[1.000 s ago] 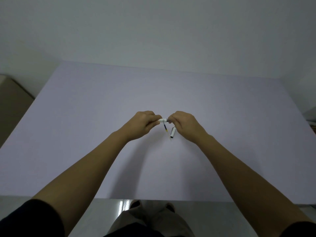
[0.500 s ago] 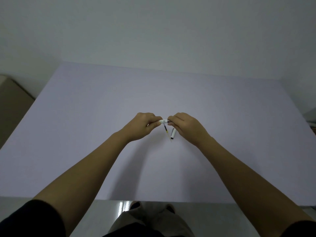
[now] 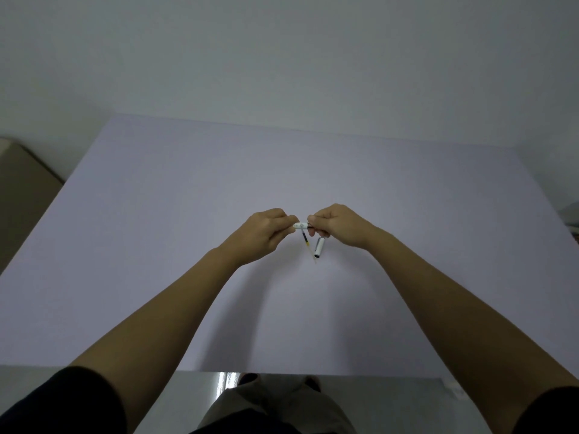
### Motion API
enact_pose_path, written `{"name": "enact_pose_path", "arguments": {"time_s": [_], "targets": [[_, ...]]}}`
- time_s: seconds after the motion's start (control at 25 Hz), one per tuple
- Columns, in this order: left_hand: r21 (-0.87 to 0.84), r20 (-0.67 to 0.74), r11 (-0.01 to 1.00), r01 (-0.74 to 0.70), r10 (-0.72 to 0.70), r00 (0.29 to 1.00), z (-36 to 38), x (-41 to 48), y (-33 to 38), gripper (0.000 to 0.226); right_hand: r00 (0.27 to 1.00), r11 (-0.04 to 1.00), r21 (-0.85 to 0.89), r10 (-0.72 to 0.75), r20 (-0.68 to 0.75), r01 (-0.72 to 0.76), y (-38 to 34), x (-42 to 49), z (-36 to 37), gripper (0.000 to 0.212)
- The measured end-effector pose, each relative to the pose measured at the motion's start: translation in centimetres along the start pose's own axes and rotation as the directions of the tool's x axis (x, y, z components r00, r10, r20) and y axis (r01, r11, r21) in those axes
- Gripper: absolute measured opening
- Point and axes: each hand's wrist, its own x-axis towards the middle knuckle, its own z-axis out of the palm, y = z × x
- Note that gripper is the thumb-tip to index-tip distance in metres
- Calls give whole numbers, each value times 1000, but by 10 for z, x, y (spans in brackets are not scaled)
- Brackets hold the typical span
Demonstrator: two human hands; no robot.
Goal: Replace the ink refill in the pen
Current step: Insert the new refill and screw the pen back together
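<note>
While both hands work above the middle of the table, left hand pinches the white pen barrel; right hand pinches a dark part at its mouth, probably seating it. Spare refill and cap lie just beneath, within reach.

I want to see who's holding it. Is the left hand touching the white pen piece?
Touching: the head view shows the left hand pinching the white pen piece.
</note>
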Motion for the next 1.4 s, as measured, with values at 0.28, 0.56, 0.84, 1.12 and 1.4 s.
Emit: {"name": "enact_pose_path", "arguments": {"time_s": [0.28, 0.56, 0.84, 1.12, 1.4], "targets": [[-74, -37, 985, 157, -160, 986, 1, 6, -17, 20, 945, 960, -274, -31, -326, -63, 49, 27, 7, 35], [-192, -52, 943, 274, -288, 956, 9, 12, -26, 20, 997, 856, -515, -67, -37, 39, 109, 52, 34, 32], [-176, -29, 943, 284, -293, 956, 11, 15, -40, 20, 992, 794, -608, -99, -82, 29, 130, 54, 34, 15], [-179, 16, 943, 281, -283, 959, 18, 19, -39, 20, 978, 847, -521, -6, -207, -105, 145, 33, 26, 16], [-126, 149, 954, 271, -251, 956, 18, 8, -45, 20, 933, 996, 92, 36, -357, -3, 95, 19, 1, 21]]}}
